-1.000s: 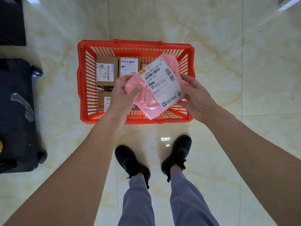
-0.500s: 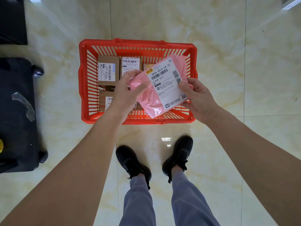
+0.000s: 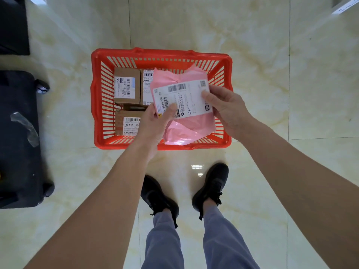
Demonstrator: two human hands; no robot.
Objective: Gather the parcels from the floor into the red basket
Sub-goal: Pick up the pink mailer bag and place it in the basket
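A pink plastic parcel point(image 3: 186, 125) with a white shipping label is held over the right half of the red basket point(image 3: 97, 105). My left hand point(image 3: 155, 125) pinches its lower-left edge, thumb on the label. My right hand point(image 3: 225, 107) grips its right edge, thumb on the label's corner. Inside the basket lie brown cardboard boxes: one at the back left point(image 3: 127, 85), a second beside it point(image 3: 146, 84) partly hidden by the pink parcel, and a third at the front left point(image 3: 128, 122).
The basket stands on a glossy cream tiled floor point(image 3: 272, 74). A black wheeled case point(image 3: 19, 136) sits to the left. My two black shoes point(image 3: 211, 187) are just in front of the basket. A dark object point(image 3: 13, 24) fills the top-left corner.
The pink parcel has been turned clockwise, its label now nearly level. Both hands shifted grip: the left dropped to its lower-left edge, the right moved up its right side.
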